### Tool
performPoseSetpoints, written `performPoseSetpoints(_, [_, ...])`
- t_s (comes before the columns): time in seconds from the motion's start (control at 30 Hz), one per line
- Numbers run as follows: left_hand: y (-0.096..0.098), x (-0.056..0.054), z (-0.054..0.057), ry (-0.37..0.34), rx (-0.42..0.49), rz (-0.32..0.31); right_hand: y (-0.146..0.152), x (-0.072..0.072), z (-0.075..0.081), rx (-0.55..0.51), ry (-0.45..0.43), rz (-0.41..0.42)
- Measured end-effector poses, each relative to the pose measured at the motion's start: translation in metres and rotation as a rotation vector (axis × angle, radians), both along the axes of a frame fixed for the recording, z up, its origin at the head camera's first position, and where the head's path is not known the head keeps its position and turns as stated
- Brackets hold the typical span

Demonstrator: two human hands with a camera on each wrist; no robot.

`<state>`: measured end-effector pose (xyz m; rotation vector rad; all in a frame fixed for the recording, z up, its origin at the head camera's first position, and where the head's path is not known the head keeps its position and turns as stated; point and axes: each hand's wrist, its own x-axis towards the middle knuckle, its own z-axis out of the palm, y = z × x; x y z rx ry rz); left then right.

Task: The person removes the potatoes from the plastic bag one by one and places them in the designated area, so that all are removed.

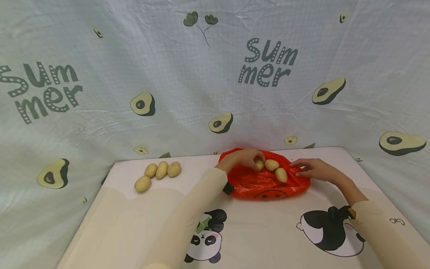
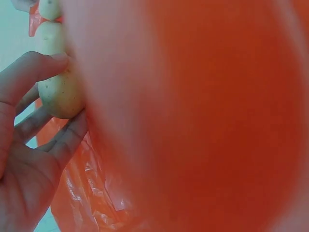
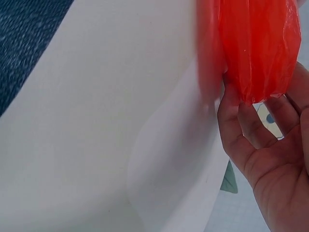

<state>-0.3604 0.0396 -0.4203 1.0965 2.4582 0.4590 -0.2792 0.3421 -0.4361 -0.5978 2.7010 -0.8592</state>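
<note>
A red plastic bag [image 1: 248, 183] with a printed smile lies spread at the table's far side. On it sit a potato [image 1: 271, 164] and another potato [image 1: 281, 175] just in front. Beside them my left hand [image 1: 250, 158] pinches a third potato [image 2: 63, 96], thumb on one side and fingers on the other. Red film fills most of the left wrist view. My right hand [image 1: 314, 169] is at the bag's right edge. In the right wrist view its fingers curve around the red film [image 3: 260, 53], some fingertips hidden behind it.
Several potatoes [image 1: 162, 170] lie grouped at the table's far left. The white table [image 1: 134, 224] bears a printed panda [image 1: 205, 243] and another black-and-white figure [image 1: 329, 231]. A patterned curtain [image 1: 181, 74] hangs close behind the table's back edge.
</note>
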Motion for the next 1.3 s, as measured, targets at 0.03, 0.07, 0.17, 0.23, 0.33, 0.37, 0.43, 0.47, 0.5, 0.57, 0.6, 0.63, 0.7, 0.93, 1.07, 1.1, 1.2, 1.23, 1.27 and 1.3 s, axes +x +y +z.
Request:
performPoseSetpoints(0.03, [-0.001,0.000,0.000,-0.004,0.005,-0.002,0.000,0.000,0.000,0.001,-0.001,0.000])
performPoseSetpoints(0.07, [-0.001,0.000,0.000,-0.005,0.010,-0.007,0.000,0.000,0.000,0.003,-0.001,0.001])
performPoseSetpoints(0.17, [-0.003,0.000,0.002,-0.012,0.034,-0.016,0.000,-0.001,-0.001,0.004,-0.003,0.004])
performPoseSetpoints(0.23, [-0.004,-0.001,0.004,-0.018,0.048,-0.021,0.000,-0.002,-0.001,0.005,-0.003,0.006])
performPoseSetpoints(0.33, [-0.005,0.000,0.008,-0.021,0.069,-0.035,0.001,-0.002,-0.001,0.003,-0.008,0.004])
performPoseSetpoints(0.37, [-0.006,0.000,0.010,-0.025,0.080,-0.038,0.001,-0.002,-0.001,0.004,-0.008,0.003])
performPoseSetpoints(0.43, [-0.008,0.002,0.016,-0.016,0.108,-0.050,0.000,-0.002,0.000,0.003,-0.011,0.002])
performPoseSetpoints(0.47, [-0.009,0.004,0.019,-0.007,0.121,-0.057,0.000,-0.002,0.000,0.003,-0.012,0.003])
performPoseSetpoints(0.5, [-0.011,0.005,0.023,0.001,0.138,-0.064,0.000,-0.002,0.000,0.003,-0.012,0.003])
performPoseSetpoints(0.57, [-0.014,0.007,0.029,0.020,0.170,-0.078,0.000,-0.002,0.000,0.000,-0.014,0.003])
performPoseSetpoints(0.6, [-0.016,0.008,0.031,0.029,0.184,-0.085,0.000,-0.002,0.000,0.001,-0.012,0.007])
performPoseSetpoints(0.63, [-0.018,0.010,0.034,0.034,0.195,-0.090,0.000,-0.002,0.000,0.001,-0.011,0.007])
performPoseSetpoints(0.7, [-0.023,0.013,0.038,0.045,0.214,-0.098,0.000,-0.002,-0.001,0.004,-0.005,0.004])
performPoseSetpoints(0.93, [-0.046,0.027,0.047,0.098,0.234,-0.090,-0.002,0.001,-0.001,0.017,0.016,0.005])
performPoseSetpoints(1.07, [-0.063,0.037,0.050,0.122,0.259,-0.084,-0.003,0.002,-0.002,0.017,0.024,0.012])
performPoseSetpoints(1.1, [-0.067,0.039,0.050,0.124,0.268,-0.081,-0.003,0.003,-0.002,0.019,0.026,0.013])
performPoseSetpoints(1.2, [-0.080,0.047,0.050,0.136,0.290,-0.072,-0.004,0.004,-0.001,0.023,0.028,0.015])
performPoseSetpoints(1.23, [-0.084,0.049,0.050,0.142,0.294,-0.066,-0.004,0.005,-0.001,0.025,0.029,0.013])
performPoseSetpoints(1.27, [-0.089,0.052,0.050,0.150,0.297,-0.063,-0.004,0.005,-0.001,0.027,0.030,0.010])
performPoseSetpoints(1.3, [-0.093,0.054,0.049,0.160,0.302,-0.061,-0.005,0.006,-0.001,0.030,0.032,0.007])
